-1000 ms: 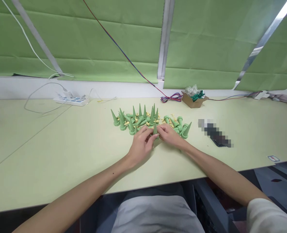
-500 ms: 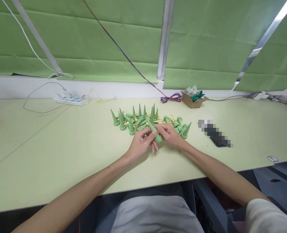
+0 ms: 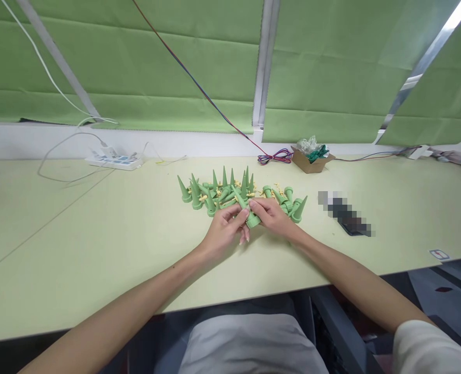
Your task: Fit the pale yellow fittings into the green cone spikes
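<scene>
A green plastic watering spike (image 3: 253,221) is held above the table, tilted, its wide capped end towards me and its point facing away. My left hand (image 3: 223,229) is closed round its side with the thumb on top. Thumb and fingers of my right hand (image 3: 272,215) pinch the same spike from the other side; whether a small part sits under these fingertips is hidden. Just beyond my hands, several more green spikes (image 3: 195,195) stand or lie in a group, with small yellow valve-like pieces (image 3: 204,198) among them. More spikes (image 3: 299,210) lie beside my right hand.
A partly blurred dark phone-like object (image 3: 349,221) lies to the right. Towards the wall are a small cardboard box (image 3: 312,165) with plastic and green material, a coiled red-blue cable (image 3: 275,157) and a white power strip (image 3: 117,162). The table's front edge (image 3: 246,300) runs before me.
The held spike has turned slightly, its capped end shifting a little left. My left hand has moved slightly left, and my right hand stays almost in place.
</scene>
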`<state>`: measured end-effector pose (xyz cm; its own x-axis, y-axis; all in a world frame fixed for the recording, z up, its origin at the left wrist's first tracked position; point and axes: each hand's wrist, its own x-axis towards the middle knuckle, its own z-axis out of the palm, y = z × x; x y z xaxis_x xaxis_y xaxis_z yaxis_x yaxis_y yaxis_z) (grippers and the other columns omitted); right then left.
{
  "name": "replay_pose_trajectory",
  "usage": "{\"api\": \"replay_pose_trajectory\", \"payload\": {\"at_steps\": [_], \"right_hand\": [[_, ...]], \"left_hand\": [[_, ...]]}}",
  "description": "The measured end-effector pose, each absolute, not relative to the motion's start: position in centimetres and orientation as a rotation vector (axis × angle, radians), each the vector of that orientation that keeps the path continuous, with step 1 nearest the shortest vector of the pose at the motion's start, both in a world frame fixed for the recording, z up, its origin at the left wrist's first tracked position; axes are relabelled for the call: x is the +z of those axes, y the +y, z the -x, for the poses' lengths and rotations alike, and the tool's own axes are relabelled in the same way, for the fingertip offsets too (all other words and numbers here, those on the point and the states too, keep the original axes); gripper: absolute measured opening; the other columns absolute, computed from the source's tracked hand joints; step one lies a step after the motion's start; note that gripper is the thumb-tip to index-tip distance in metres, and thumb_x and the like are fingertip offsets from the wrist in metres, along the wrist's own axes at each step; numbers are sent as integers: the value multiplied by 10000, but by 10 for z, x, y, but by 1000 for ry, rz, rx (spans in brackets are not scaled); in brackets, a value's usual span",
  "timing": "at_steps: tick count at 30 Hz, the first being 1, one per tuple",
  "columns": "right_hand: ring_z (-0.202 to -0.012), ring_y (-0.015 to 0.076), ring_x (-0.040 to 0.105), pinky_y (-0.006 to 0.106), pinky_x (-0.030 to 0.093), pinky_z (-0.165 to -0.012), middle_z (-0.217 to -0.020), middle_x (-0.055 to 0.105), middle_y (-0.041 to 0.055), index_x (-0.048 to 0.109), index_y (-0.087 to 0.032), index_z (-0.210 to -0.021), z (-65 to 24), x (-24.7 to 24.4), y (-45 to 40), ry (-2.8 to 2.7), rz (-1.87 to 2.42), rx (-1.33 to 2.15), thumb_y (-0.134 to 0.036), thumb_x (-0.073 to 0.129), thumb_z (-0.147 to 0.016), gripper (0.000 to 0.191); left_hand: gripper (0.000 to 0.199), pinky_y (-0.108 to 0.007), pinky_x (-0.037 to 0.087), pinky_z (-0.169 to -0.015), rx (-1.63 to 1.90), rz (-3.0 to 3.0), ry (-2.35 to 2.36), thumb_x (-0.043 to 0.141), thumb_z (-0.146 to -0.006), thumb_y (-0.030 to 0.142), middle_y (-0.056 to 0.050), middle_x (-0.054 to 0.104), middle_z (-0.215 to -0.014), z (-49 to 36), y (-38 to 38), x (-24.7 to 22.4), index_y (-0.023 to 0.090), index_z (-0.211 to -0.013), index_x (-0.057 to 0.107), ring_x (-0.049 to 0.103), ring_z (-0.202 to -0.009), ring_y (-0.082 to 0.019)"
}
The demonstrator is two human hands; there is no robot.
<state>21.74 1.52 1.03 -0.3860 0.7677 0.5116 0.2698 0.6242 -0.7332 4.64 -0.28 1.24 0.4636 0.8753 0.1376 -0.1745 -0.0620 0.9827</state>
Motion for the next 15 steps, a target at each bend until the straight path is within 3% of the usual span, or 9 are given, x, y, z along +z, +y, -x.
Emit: {"api": "replay_pose_trajectory", "payload": {"at_steps": [8, 11, 15], "right_hand": [[-525, 116, 331, 276, 285, -542, -553, 342, -45, 373, -213, -647, -218, 9, 16, -1927, 828, 829, -458, 378, -1017, 444], [-515, 114, 305, 276, 261, -524, -536, 302, -49, 345, -216, -623, -217, 7, 17, -1927, 882, 861, -454, 387, -1003, 450], [-500, 106, 258, 277, 222, -505, -500, 277, -52, 288, -223, -564, -216, 6, 22, -1958, 987, 866, -464, 429, -964, 489]], "left_hand": [[317, -259, 392, -444, 1082, -1714, 847, 584, -930, 469, 26, 533, -551, -45, -7, 14, 194, -775, 563, 515, -426, -122], [359, -252, 402, -506, 1263, -2002, 899, 578, -942, 379, -7, 499, -689, -45, -5, 7, 181, -647, 527, 521, -564, -117], [220, -248, 407, -568, 1453, -2405, 797, 574, -941, 228, -10, 482, -736, -43, 2, -5, 178, -728, 551, 480, -640, -123]]}}
